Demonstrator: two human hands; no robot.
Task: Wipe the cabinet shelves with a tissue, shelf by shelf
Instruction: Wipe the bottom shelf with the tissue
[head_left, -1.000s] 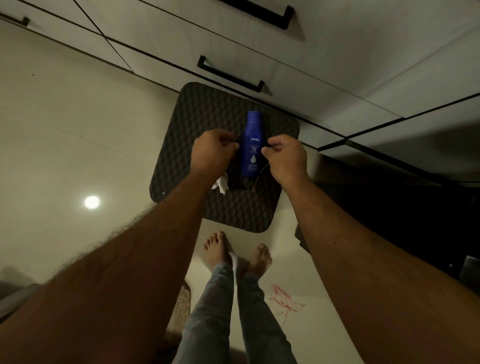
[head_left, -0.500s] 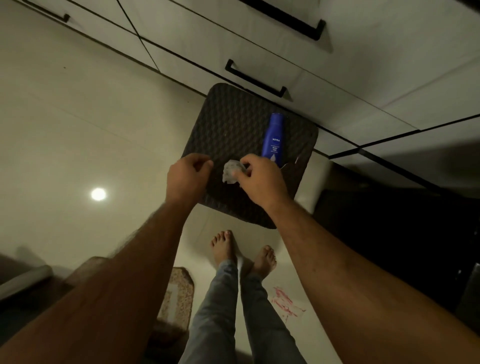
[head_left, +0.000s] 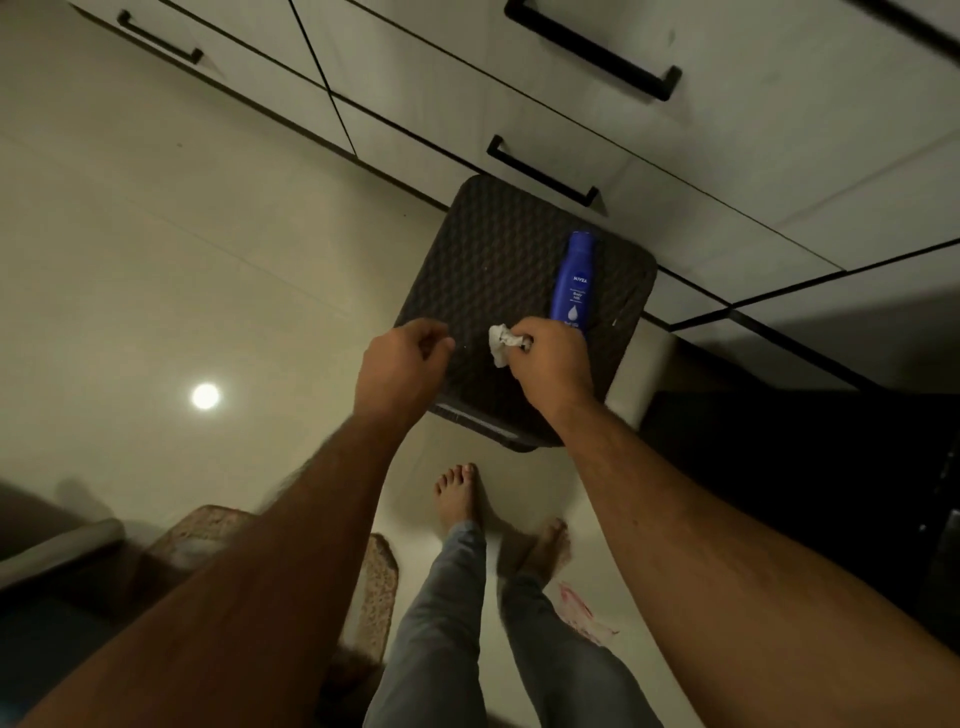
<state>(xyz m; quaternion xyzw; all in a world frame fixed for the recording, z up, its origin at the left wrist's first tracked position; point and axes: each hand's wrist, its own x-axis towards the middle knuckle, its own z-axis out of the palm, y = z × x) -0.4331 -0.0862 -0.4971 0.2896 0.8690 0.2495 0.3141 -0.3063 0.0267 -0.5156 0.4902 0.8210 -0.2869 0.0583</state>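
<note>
A crumpled white tissue (head_left: 502, 343) is pinched in my right hand (head_left: 551, 364), above a dark textured stool top (head_left: 493, 265). My left hand (head_left: 402, 364) hovers a short way to the left of the tissue, fingers curled in, with nothing seen in it. A blue lotion bottle (head_left: 573, 283) lies on the stool just beyond my right hand. White cabinet fronts (head_left: 649, 171) with black bar handles (head_left: 540, 171) run across the top of the view. No shelf interior is visible.
Glossy pale floor tiles (head_left: 156, 260) lie to the left, with a lamp reflection. A brown mat (head_left: 374, 597) sits by my bare feet (head_left: 457, 493). A red smear (head_left: 576, 613) marks the floor. A dark open space (head_left: 805, 467) is on the right.
The tissue has passed from my left hand to my right hand. Both hands have drawn back from the bottle toward the stool's near edge, and the view has shifted left.
</note>
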